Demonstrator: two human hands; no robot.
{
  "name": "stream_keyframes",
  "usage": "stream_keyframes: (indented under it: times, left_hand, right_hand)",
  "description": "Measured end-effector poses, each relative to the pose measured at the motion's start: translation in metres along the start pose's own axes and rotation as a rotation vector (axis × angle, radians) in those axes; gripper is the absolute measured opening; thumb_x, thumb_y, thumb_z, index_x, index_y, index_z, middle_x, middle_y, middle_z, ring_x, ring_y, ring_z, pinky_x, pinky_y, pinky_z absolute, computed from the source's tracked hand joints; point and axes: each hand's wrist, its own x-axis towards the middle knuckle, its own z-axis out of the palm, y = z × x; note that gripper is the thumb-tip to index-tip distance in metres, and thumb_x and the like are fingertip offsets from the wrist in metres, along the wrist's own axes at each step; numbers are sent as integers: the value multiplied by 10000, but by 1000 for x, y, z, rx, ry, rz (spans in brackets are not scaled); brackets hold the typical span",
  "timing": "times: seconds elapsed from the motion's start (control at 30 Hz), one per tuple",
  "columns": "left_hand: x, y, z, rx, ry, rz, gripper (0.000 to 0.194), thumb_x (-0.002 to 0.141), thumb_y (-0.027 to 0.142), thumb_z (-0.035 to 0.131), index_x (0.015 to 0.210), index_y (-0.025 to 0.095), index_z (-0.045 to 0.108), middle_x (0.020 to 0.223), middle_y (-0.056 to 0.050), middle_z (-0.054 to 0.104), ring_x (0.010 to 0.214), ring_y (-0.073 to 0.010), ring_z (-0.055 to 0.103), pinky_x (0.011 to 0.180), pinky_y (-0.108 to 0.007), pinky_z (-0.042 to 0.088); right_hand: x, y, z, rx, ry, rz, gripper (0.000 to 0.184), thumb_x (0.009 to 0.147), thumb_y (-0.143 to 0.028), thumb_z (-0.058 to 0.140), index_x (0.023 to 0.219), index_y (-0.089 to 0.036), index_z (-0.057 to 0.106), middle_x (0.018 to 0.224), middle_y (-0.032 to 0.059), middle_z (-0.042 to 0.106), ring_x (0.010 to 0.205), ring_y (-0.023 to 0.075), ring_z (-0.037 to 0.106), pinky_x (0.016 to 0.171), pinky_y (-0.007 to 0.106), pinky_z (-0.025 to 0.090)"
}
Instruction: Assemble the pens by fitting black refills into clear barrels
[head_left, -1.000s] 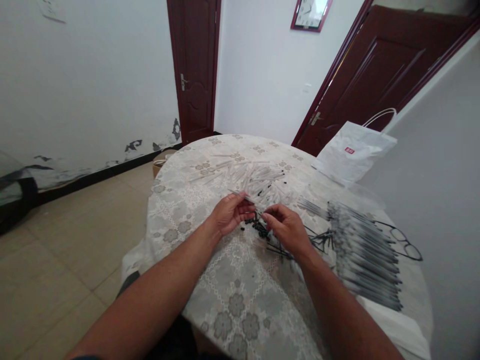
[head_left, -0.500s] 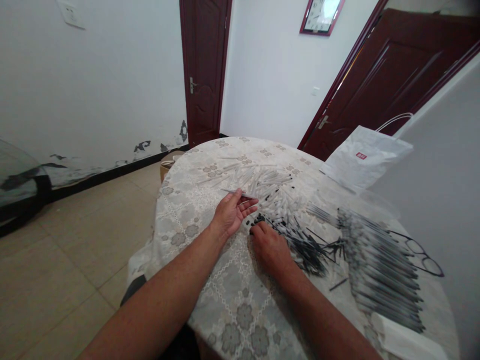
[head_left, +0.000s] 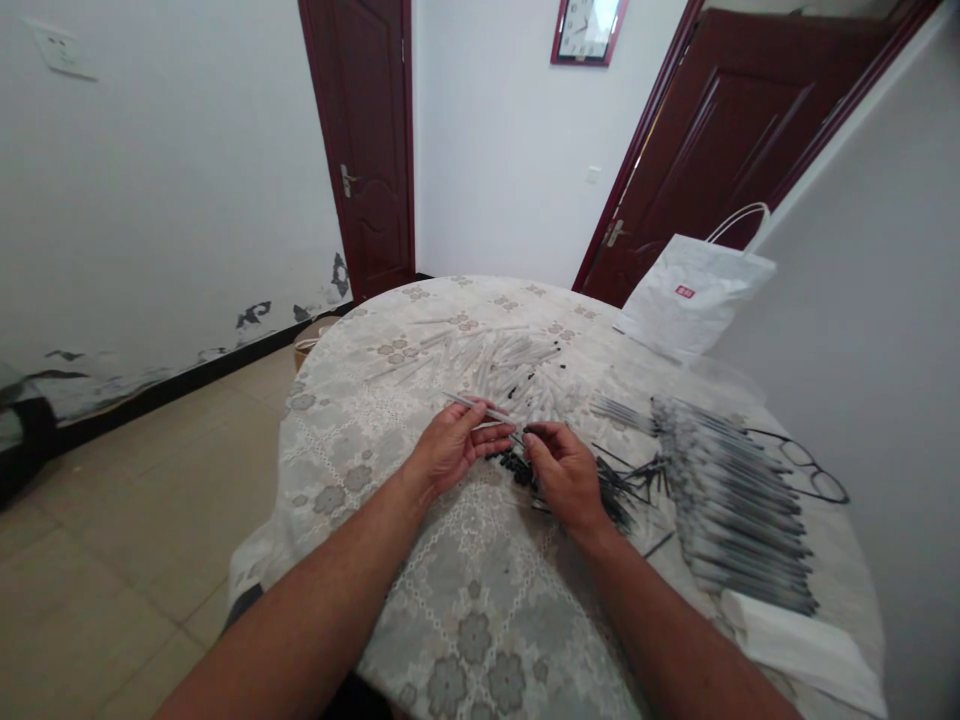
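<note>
Left hand (head_left: 455, 448): palm partly up, thumb and forefinger pinching a slim pale tube (head_left: 478, 406), remaining fingers loosely extended. Tube slants across the fingers, far end jutting past the thumb, near end toward the right hand (head_left: 562, 475). Right hand: thumb and forefinger pressed together on a thin dark piece (head_left: 518, 438), exact shape too small to read. Fingertips of both hands close together.

Just beyond the hands: loose heap of clear tubes (head_left: 487, 355), then a band of patterned cloth out to the curved far edge of the table (head_left: 471, 610). Under and beside the right hand: black caps (head_left: 516, 466) and scattered dark rods (head_left: 619, 500), crowding that side. Farther right, dense row of grey-black sticks (head_left: 742, 515); eyeglasses (head_left: 802, 468) past it, near the right edge. White bag (head_left: 694, 300) beyond, far right. Patterned cloth stretches from left hand to left edge, and from both wrists toward the near edge.
</note>
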Motion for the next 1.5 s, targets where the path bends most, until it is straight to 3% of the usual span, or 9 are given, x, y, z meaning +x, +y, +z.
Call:
stream_keyframes:
  times: [0.37, 0.87, 1.07, 1.13, 1.2, 1.27, 1.33, 1.5]
  left_hand:
    - [0, -6, 0, 10, -53, -30, 226, 870, 262, 695, 1019, 148, 569, 1038, -127, 729, 919, -250, 738, 858, -416, 581]
    - [0, -6, -3, 131, -27, -35, 287, 825, 275, 745, 1038, 101, 663, 924, -141, 756, 856, -221, 742, 842, -365, 584]
    - [0, -8, -3, 158, -17, -56, 300, 811, 294, 761, 1019, 97, 673, 863, -133, 758, 813, -211, 743, 809, -342, 591]
    - [1, -9, -4, 160, -27, -55, 306, 817, 299, 757, 1031, 97, 672, 872, -136, 760, 821, -212, 743, 808, -339, 589]
    - [1, -10, -4, 153, -27, -49, 309, 824, 301, 750, 1044, 99, 670, 888, -140, 762, 823, -214, 744, 815, -349, 586]
    - [1, -9, -3, 140, -13, -41, 311, 820, 299, 754, 1041, 99, 669, 889, -141, 763, 812, -215, 745, 820, -355, 583]
    - [0, -8, -2, 136, -3, -37, 314, 808, 298, 765, 1026, 94, 671, 882, -142, 761, 799, -213, 744, 812, -349, 582]
    - [-1, -8, -1, 159, -20, -49, 309, 795, 298, 775, 1004, 90, 682, 890, -146, 759, 777, -205, 741, 793, -341, 582]
  right_hand:
    - [-1, -1, 1, 33, -24, -17, 234, 859, -365, 644, 1023, -197, 658, 906, 36, 718, 784, 170, 658, 704, 284, 518]
    - [1, 0, -5, -269, 15, -168, 235, 904, -401, 593, 1009, -209, 678, 899, 41, 715, 803, 185, 648, 752, 297, 491]
    - [-4, -7, -7, -390, -46, -124, 388, 997, -450, 419, 769, -216, 628, 670, 0, 632, 622, 158, 564, 629, 274, 418]
    - [-5, -7, -7, -353, -40, -88, 370, 1001, -453, 397, 836, -220, 632, 660, -4, 627, 616, 166, 568, 620, 278, 419]
    - [-6, -5, -6, -287, -32, -78, 294, 974, -456, 458, 1028, -217, 619, 758, 11, 669, 663, 180, 602, 647, 289, 448]
    - [-7, -4, -5, -231, -18, -86, 329, 925, -457, 544, 1138, -207, 572, 887, 42, 694, 711, 192, 628, 682, 308, 477]
    - [-8, -4, -5, -222, -14, -90, 321, 904, -449, 574, 1114, -206, 565, 898, 50, 692, 718, 196, 632, 696, 317, 486]
    - [-8, -4, -5, -306, -73, -91, 261, 970, -449, 467, 910, -227, 591, 693, -2, 631, 644, 178, 584, 636, 295, 444]
